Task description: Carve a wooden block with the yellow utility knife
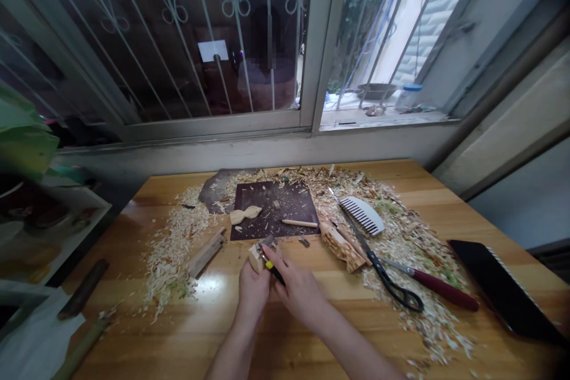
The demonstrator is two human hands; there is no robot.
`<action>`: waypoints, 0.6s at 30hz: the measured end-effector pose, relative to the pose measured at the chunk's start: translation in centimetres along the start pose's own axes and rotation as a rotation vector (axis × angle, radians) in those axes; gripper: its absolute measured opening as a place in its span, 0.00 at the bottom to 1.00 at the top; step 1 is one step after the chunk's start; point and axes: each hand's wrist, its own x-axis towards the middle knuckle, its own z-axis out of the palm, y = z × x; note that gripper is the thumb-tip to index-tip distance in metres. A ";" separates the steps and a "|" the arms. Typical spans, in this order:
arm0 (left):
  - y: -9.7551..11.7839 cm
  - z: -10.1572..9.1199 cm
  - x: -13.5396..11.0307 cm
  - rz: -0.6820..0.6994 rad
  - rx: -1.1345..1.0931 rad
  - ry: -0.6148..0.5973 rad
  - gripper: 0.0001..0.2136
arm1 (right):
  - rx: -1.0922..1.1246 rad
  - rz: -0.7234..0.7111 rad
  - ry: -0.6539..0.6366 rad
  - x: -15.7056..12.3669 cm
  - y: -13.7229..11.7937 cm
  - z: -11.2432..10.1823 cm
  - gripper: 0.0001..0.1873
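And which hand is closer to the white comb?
The right hand is nearer: it is left of the white comb and lower in the picture. The left hand, holding a piece of wood, is farther left, so farther from the comb.

Looks like a room in a home, doubling as a small woodcarving corner; has a window (216,126) with scrolled bars (239,29), a wooden table (178,341) strewn with wood shavings (173,255), a black-and-yellow carving tool (269,265) and a white comb (367,214).
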 end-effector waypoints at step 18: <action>-0.1 -0.1 0.6 -0.005 -0.042 -0.030 0.15 | 0.372 0.022 -0.043 -0.4 0.9 -1.7 0.39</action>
